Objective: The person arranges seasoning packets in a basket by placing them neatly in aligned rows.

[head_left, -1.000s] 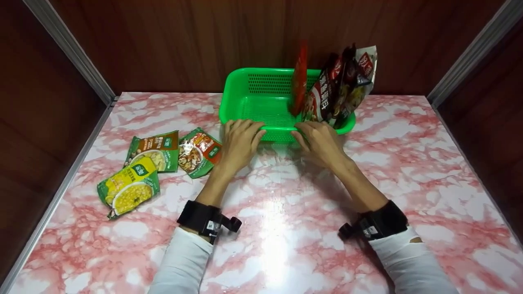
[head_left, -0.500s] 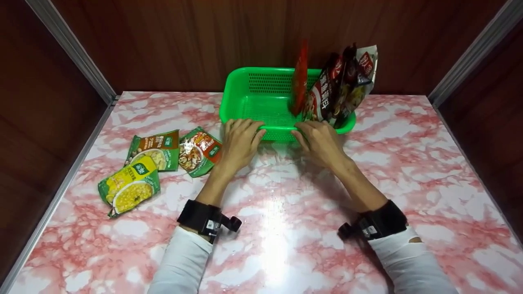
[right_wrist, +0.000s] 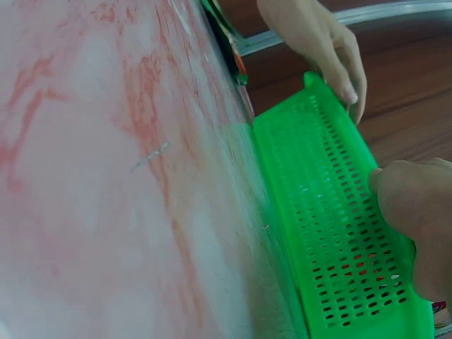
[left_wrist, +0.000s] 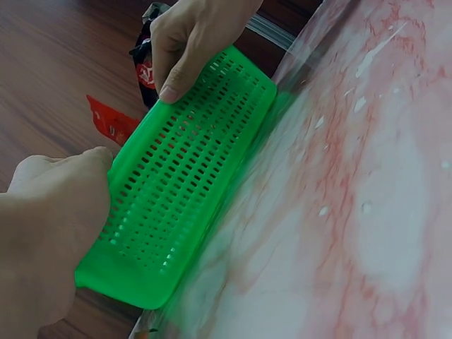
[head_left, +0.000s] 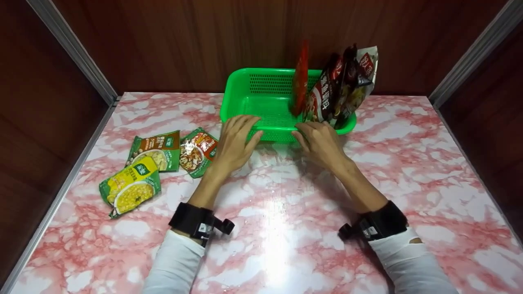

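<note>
A green plastic basket (head_left: 241, 98) stands against the back wall. My right hand (head_left: 322, 143) grips its front rim, with the thumb outside and the fingers over the edge. At the rim's left part is my left hand (head_left: 237, 143), its fingers fairly straight and its thumb spread away from them. In the right wrist view, the left hand (right_wrist: 325, 53) lies right at the basket's far corner. Inside the basket, a red packet (head_left: 300, 81) stands upright. Several dark food pouches (head_left: 327, 90) lean to the right of it, rising above the rim.
Left of the basket lie a yellow-green corn packet (head_left: 132, 188), a brown-green packet (head_left: 157, 149) and a red-green packet (head_left: 196, 151), partly behind the left hand. They rest on a pink marbled table (head_left: 278, 212). Wooden panels (head_left: 184, 45) enclose the back and sides.
My left hand has loosened from the rim and shifted slightly left, its fingers straightening and its thumb spreading. The right hand and the basket have stayed in place.
</note>
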`<act>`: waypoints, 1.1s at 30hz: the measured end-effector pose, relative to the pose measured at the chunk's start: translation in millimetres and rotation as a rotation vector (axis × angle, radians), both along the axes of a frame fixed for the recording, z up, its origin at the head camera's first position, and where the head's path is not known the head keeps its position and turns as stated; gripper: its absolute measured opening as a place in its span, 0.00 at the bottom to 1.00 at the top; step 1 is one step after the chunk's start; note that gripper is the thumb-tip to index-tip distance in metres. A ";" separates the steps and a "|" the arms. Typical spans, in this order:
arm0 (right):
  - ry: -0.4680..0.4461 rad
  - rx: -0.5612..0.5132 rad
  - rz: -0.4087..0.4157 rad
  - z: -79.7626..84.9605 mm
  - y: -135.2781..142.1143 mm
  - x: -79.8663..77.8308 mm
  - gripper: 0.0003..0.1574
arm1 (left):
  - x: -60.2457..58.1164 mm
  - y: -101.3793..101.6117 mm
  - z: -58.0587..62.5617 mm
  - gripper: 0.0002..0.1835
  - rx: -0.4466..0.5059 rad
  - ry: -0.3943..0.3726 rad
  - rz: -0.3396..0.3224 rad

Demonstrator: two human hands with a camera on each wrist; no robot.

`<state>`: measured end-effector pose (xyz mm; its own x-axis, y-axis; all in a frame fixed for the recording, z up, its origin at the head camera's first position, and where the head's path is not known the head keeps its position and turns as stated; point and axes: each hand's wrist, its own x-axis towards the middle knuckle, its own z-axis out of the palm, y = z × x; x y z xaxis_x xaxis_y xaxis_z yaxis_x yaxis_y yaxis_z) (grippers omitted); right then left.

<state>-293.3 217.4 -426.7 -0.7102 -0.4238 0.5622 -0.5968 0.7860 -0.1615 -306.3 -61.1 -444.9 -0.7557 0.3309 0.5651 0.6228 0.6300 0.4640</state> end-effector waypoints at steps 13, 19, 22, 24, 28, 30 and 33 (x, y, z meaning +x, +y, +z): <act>-0.018 0.002 -0.012 0.7 0.9 0.5 0.21 | 7.8 -73.4 3.9 0.26 0.004 -0.040 0.104; 0.005 -0.002 0.000 0.8 0.9 0.2 0.20 | 9.4 -124.0 -4.4 0.26 -0.035 -0.079 0.200; 0.006 0.001 -0.004 0.2 1.0 0.4 0.20 | 8.8 -149.0 -8.1 0.27 -0.063 -0.157 0.245; -0.004 0.002 -0.011 0.1 1.1 0.7 0.21 | 8.3 -164.9 -10.2 0.27 -0.082 -0.193 0.268; -0.026 -0.003 -0.021 -0.3 0.9 1.6 0.22 | 6.8 -194.6 -14.5 0.27 -0.096 -0.232 0.272; -0.031 -0.005 -0.019 -0.5 0.6 1.8 0.22 | 5.6 -208.0 -16.3 0.26 -0.100 -0.260 0.258; -0.029 -0.011 -0.012 -0.8 -0.1 1.5 0.22 | 2.8 -224.3 -17.7 0.27 -0.128 -0.329 0.247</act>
<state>-291.9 217.2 -427.5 -0.7314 -0.4090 0.5456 -0.5822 0.7912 -0.1872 -303.5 -285.4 -462.6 -0.9542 0.1693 0.2466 0.2778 0.8071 0.5209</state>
